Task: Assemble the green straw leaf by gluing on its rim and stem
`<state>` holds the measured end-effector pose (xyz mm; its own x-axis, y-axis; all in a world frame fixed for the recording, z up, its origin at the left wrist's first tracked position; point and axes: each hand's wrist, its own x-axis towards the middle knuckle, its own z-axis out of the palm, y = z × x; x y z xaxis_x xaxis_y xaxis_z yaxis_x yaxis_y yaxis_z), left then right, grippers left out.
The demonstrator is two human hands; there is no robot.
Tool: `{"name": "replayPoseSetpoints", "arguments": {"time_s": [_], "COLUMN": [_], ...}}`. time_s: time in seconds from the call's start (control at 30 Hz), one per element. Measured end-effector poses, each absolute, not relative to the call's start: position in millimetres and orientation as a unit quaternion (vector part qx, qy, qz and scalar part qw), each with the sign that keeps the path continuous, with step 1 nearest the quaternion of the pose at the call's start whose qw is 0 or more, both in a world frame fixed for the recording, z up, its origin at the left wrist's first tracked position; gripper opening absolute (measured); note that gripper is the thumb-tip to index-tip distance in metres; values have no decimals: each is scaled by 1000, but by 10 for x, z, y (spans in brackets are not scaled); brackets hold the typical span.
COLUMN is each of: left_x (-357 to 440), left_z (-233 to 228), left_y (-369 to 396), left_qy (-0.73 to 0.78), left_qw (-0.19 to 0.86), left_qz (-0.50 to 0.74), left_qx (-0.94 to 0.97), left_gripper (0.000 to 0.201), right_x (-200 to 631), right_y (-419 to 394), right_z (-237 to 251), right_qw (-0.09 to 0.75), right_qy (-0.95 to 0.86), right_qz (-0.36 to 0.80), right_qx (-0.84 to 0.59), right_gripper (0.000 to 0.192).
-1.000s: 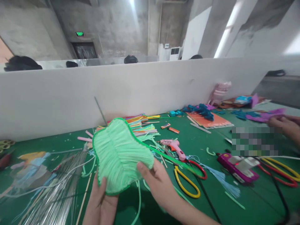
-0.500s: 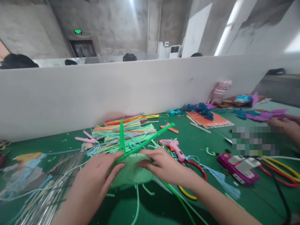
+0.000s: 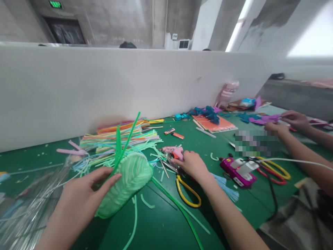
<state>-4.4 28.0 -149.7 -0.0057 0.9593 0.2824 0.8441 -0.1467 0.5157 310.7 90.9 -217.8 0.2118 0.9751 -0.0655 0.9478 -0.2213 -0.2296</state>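
My left hand (image 3: 95,189) pinches a light green leaf (image 3: 127,184) made of fuzzy pipe cleaners, with a brighter green rim. From its upper left edge, bright green pipe cleaner strips (image 3: 123,144) stick up. More pipe cleaner lengths (image 3: 179,205) trail from the leaf's right end toward the table's front. Over to the right, my right hand (image 3: 194,165) is closed around the handle of a pink hot glue gun (image 3: 174,151), which lies on the table. Scissors with a yellow and red handle (image 3: 191,194) lie under and beside that hand; their blades are partly covered.
Bundled coloured pipe cleaners (image 3: 122,137) lie at the back near a white partition (image 3: 91,86). Thin metal wires (image 3: 39,205) fill the left front. A purple power strip (image 3: 238,173) with plugs and cables is on the right. Beyond it, another person's hands (image 3: 283,125) hold purple material.
My right hand has let go of the leaf and moved right onto the glue gun. The leaf, now in my left hand alone, has turned to show its broad face. The camera view has shifted right.
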Motion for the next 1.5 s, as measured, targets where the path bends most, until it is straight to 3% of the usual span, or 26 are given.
{"name": "replayPoseSetpoints", "arguments": {"time_s": [0.17, 0.3, 0.47, 0.6, 0.8, 1.07, 1.5], "left_x": [7, 4, -24, -12, 44, 45, 55], "left_z": [-1571, -1638, -1630, -1567, -1581, -1604, -1584], "left_y": [244, 192, 153, 180, 242, 237, 243], "left_qy": [681, 696, 667, 640, 625, 627, 614], "left_qw": [125, 153, 151, 175, 222, 201, 204], "left_qz": [337, 389, 410, 399, 416, 420, 438], "left_qx": [638, 584, 603, 633, 622, 625, 625], "left_gripper": [44, 42, 34, 29, 28, 23, 21], "right_x": [3047, 3060, 2996, 2882, 2768, 2595, 2525], "right_y": [912, 810, 639, 547, 473, 440, 453], "right_z": [-2246, -2047, -1717, -1522, -1370, -1318, -1275], "right_qw": [95, 137, 277, 359, 383, 375, 354], "right_qy": [-608, -583, -616, -674, -725, -756, -776], "right_qz": [112, 94, -17, -110, -162, -157, -200], "right_qx": [-780, -796, -737, -636, -548, -513, -483], "right_gripper": [35, 40, 55, 49, 38, 25, 26]}}
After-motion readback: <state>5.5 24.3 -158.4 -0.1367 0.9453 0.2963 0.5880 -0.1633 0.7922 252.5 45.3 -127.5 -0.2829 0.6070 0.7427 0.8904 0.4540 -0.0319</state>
